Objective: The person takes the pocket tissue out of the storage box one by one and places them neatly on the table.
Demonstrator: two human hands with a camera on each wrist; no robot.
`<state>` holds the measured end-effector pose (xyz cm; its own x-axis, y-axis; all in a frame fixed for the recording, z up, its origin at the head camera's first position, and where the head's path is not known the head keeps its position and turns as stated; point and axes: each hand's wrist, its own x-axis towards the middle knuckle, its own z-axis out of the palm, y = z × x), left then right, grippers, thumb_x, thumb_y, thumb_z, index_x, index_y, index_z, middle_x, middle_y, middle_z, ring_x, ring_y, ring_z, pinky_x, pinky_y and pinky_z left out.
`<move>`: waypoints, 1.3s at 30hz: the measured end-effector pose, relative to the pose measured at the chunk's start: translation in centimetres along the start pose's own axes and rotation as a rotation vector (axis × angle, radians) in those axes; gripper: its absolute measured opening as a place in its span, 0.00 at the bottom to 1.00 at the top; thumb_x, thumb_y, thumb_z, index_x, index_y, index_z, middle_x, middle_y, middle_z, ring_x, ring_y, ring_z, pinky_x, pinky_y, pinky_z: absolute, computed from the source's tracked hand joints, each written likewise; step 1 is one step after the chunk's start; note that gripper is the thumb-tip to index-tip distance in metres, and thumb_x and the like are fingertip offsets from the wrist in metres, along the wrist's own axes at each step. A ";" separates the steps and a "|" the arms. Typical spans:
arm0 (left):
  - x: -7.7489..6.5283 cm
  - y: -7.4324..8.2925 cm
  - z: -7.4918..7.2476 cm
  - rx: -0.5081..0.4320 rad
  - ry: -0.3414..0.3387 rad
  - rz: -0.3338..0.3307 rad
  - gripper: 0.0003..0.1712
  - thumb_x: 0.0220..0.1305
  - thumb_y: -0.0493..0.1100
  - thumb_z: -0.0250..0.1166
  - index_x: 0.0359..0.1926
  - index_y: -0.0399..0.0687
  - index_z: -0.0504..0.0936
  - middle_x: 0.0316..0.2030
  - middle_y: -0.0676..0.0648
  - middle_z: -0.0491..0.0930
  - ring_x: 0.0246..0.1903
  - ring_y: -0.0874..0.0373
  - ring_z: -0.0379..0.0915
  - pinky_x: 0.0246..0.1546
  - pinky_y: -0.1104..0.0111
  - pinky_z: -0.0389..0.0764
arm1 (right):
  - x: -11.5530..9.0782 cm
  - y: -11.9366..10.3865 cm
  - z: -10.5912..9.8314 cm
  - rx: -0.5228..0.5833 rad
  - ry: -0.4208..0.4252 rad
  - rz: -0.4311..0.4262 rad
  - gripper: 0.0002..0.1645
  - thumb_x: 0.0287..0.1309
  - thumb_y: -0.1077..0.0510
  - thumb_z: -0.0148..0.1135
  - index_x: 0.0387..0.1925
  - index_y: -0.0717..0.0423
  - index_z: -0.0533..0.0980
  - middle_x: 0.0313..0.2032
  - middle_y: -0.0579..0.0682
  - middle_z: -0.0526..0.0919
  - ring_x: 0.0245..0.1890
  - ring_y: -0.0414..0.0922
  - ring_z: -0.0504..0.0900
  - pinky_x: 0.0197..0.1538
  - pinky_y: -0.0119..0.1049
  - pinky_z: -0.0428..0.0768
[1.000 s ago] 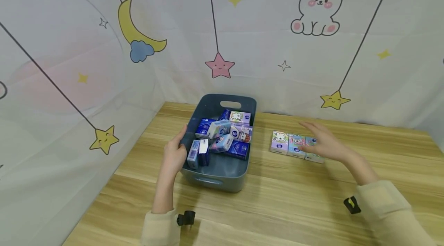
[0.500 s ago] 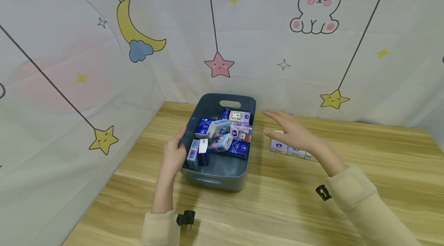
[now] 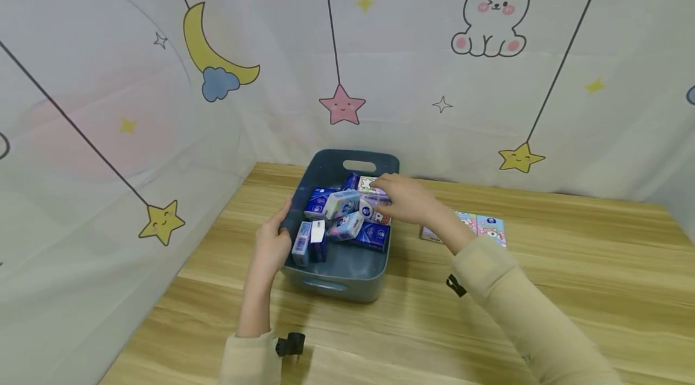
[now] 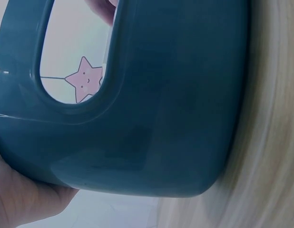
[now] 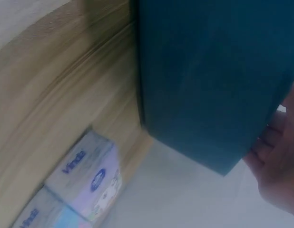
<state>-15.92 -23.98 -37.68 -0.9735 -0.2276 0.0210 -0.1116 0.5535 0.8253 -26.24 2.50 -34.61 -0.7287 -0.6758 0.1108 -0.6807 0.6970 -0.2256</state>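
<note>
A blue-grey plastic basket [image 3: 374, 291] with slotted handles holds several tissue packs, among them dark blue packs [image 3: 374, 235] and light blue packs [image 3: 346, 225]. My left hand [image 3: 271, 246] grips the basket's left wall, thumb at the rim; the left wrist view shows this hand [image 4: 28, 194] against the basket's side. Over the right rim reaches my right hand [image 3: 409, 201], thumb and fingers apart above a purple tissue pack [image 3: 368, 211], partly hiding it. From the right wrist, the basket wall [image 5: 209, 85] covers the fingertips.
Right of the basket, a short row of tissue packs [image 3: 491, 231] lies on the wooden table [image 3: 570, 264], partly behind my right forearm. One pack there carries "Vinda" lettering [image 5: 73, 161]. A cartoon-printed white cloth [image 3: 412, 131] stands behind the table and along its left side.
My right hand has moved left from above the row of tissue packs to over the basket's right rim. My left hand stays on the basket, which has not moved.
</note>
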 end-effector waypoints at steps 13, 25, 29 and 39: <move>0.0 -0.2 0.1 0.000 -0.002 -0.007 0.37 0.61 0.29 0.41 0.72 0.51 0.60 0.71 0.38 0.60 0.59 0.45 0.64 0.57 0.53 0.68 | 3.9 -0.8 1.6 -0.208 -0.218 0.165 0.16 0.52 0.45 0.66 0.35 0.52 0.80 0.36 0.46 0.84 0.35 0.44 0.73 0.55 0.47 0.65; 0.0 0.0 0.0 0.007 -0.005 0.005 0.36 0.62 0.29 0.40 0.72 0.51 0.60 0.71 0.39 0.59 0.71 0.44 0.54 0.67 0.50 0.63 | 4.3 -1.4 2.0 -0.272 -0.224 0.200 0.27 0.52 0.47 0.66 0.53 0.55 0.78 0.54 0.53 0.81 0.55 0.51 0.77 0.63 0.51 0.64; 0.0 0.1 0.0 0.006 -0.007 -0.002 0.36 0.63 0.29 0.41 0.72 0.52 0.60 0.71 0.39 0.59 0.70 0.45 0.56 0.64 0.51 0.65 | 4.2 -1.2 2.1 -0.261 -0.198 0.180 0.27 0.52 0.47 0.67 0.51 0.55 0.78 0.50 0.52 0.82 0.50 0.49 0.78 0.58 0.49 0.67; -0.1 0.2 0.0 0.001 -0.014 -0.005 0.36 0.63 0.28 0.40 0.72 0.51 0.59 0.72 0.39 0.58 0.70 0.45 0.54 0.64 0.51 0.65 | 3.8 -0.7 2.0 -0.173 -0.046 0.128 0.12 0.52 0.54 0.64 0.38 0.57 0.78 0.36 0.52 0.82 0.35 0.48 0.78 0.43 0.45 0.75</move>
<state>-15.87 -23.89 -37.49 -0.9756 -0.2196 0.0087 -0.1171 0.5530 0.8249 -28.41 -1.02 -35.99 -0.8087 -0.5863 0.0469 -0.5882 0.8061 -0.0650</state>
